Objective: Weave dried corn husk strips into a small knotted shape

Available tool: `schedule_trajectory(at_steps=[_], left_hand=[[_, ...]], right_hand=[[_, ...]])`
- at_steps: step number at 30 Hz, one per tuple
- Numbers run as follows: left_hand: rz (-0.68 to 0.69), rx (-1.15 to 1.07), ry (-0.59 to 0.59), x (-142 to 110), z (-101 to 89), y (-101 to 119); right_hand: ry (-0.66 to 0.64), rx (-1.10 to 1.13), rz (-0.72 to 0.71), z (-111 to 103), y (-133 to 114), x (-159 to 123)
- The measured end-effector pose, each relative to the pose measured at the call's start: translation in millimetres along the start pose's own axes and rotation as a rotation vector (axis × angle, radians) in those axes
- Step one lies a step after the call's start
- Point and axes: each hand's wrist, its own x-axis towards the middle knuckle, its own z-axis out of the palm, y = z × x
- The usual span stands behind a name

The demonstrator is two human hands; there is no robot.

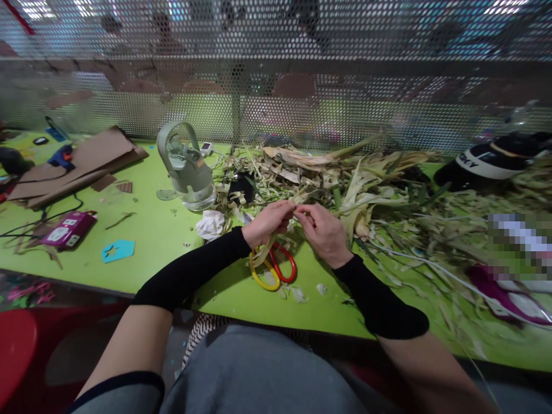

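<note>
Head view shows the left hand (269, 223) and right hand (324, 234) meeting at the fingertips above the green surface (164, 276). The left fingers are curled closed around a pale husk strip (263, 253), which hangs below them over scissors (276, 269) with one yellow and one red handle. The right fingers pinch narrowly; whatever lies between them is too small to tell. Just beyond spreads a husk pile (302, 172), with crumpled tissue (210, 224) left of the hands, near a pale green bottle (190, 172).
</note>
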Motion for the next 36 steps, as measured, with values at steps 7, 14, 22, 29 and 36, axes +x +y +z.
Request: schedule_trajectory(at_steps=[7, 14, 22, 29, 36], left_hand=[[0.009, 0.017, -0.028, 2, -3.0, 2], [0.054, 0.188, 0.023, -1, -2.7, 5], [0.054, 0.268, 0.038, -5, -2.4, 10], [0.055, 0.286, 0.022, -4, -2.9, 10], [0.059, 0.277, -0.058, -5, -4.4, 8]], right_hand=[[-0.035, 0.161, -0.052, -6, 1, 6], [-0.086, 0.234, -0.024, -8, 1, 9], [-0.108, 0.281, 0.005, -8, 1, 10], [-0.102, 0.450, 0.222, -3, 3, 6], [0.020, 0.447, 0.305, 2, 11, 11]])
